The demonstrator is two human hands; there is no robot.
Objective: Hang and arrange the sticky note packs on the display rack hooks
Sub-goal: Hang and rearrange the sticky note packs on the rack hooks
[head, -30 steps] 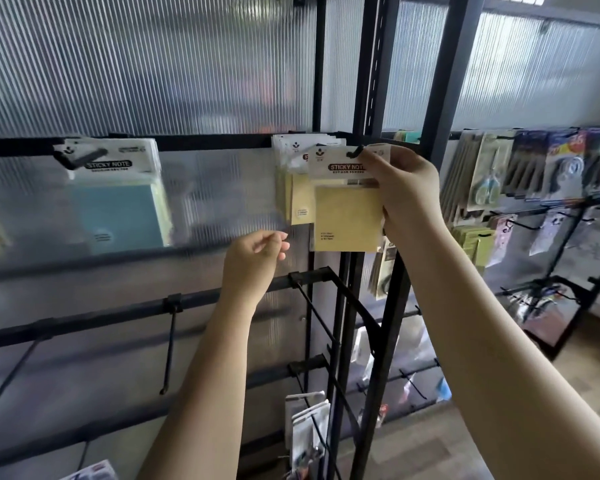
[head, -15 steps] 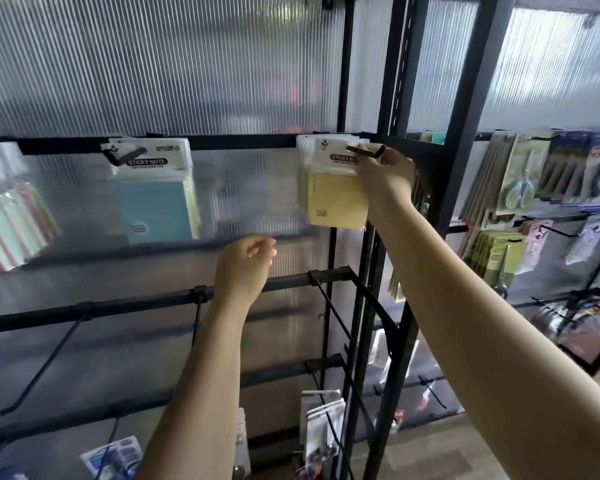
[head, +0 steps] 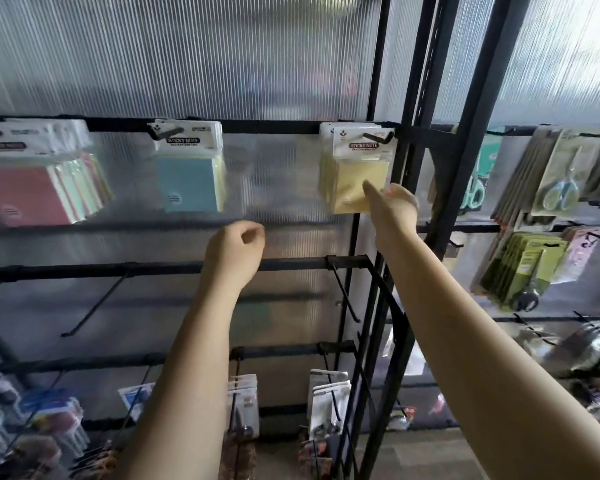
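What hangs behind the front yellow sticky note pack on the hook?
Behind the front yellow sticky note pack, more yellow packs hang on the same hook; only their left edges and white headers show. Their count and faces are covered.

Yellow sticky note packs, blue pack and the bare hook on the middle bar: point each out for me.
yellow sticky note packs [head: 355,181]: head view, on the front pack's yellow pad.
blue pack [head: 187,183]: head view, on the blue pad's face.
bare hook [head: 344,295]: head view, midway along its black wire.

Both arms are bare all the way up, no sleeves in frame. Left hand [head: 234,249] and right hand [head: 394,207] are bare too, no gloves, rings or watch showing.
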